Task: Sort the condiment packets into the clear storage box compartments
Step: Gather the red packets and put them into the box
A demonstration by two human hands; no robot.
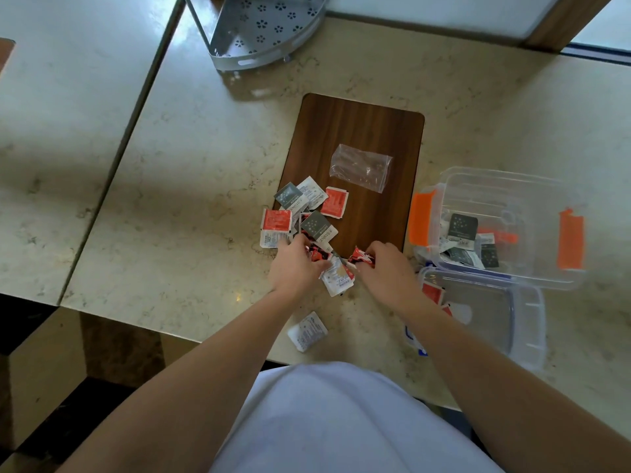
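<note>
I see a polished, marble-look stone tabletop with a soft sheen. The board on it is dark wood grain, matt and smooth. The storage box is clear glossy plastic; the bag is thin crinkled film. The corner rack looks like grey perforated metal.

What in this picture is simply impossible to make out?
- Head view: print on the packets, too small and blurred.
- Red packets in the lower box, partly hidden by the right forearm.
- Left hand fingers, curled underneath; the grip is hidden.
- Metal rack, cut by the top edge.
</note>
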